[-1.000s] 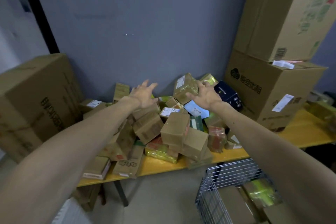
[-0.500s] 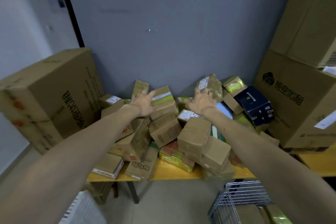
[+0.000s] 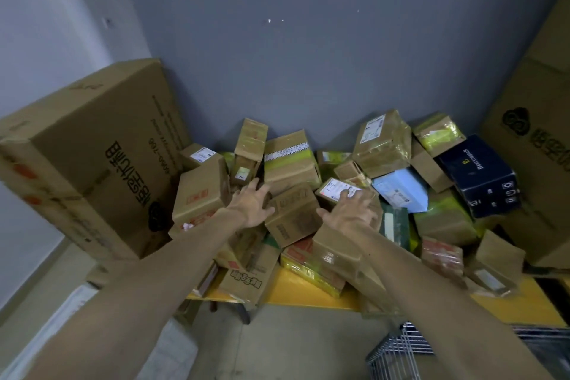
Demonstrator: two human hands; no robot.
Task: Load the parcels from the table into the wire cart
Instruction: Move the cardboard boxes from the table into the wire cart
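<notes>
The parcels (image 3: 382, 145) lie heaped on the yellow table (image 3: 305, 293) against the grey wall (image 3: 308, 55). Most are brown cardboard, several are wound in yellow tape, and they tilt and lean on one another.

Near the middle of the heap a brown box (image 3: 293, 213) lies tilted between the two hands. The left hand (image 3: 251, 205) lies against its left side with fingers (image 3: 255, 185) straight and spread, gripping nothing. The right hand (image 3: 350, 211) is just right of the box, its thumb pointing toward it. Its fingers are also straight and spread, and they rest on a labelled parcel (image 3: 336, 190) without gripping it. Whether the right palm touches the box cannot be told.

The cart (image 3: 398, 352) stands on the floor (image 3: 277, 348) before the right part of the table, under the right forearm. Only a corner of its wire shows, and its inside is out of view.

At the right of the heap lie a light blue parcel (image 3: 401, 191) and a navy box (image 3: 481, 176). A big carton (image 3: 92, 163) flanks the heap on the left, and stacked cartons (image 3: 533, 170) stand on the right.
</notes>
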